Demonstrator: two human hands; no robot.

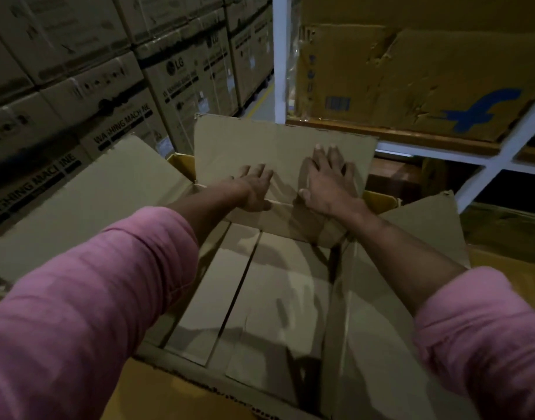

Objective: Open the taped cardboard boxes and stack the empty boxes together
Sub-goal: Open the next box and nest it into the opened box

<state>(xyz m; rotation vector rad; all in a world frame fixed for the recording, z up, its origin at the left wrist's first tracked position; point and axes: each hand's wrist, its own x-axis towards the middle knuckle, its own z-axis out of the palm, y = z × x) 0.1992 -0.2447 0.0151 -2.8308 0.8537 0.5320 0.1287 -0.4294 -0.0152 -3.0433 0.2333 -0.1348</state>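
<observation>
Centrally, left hand and right hand press flat, fingers spread and gripping nothing, on the far flap of the open cardboard box.

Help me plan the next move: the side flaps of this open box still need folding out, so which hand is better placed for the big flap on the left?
Left. The left hand lies flat on the far brown cardboard flap, nearer the big left flap; the right hand would likely have to cross over.
</observation>
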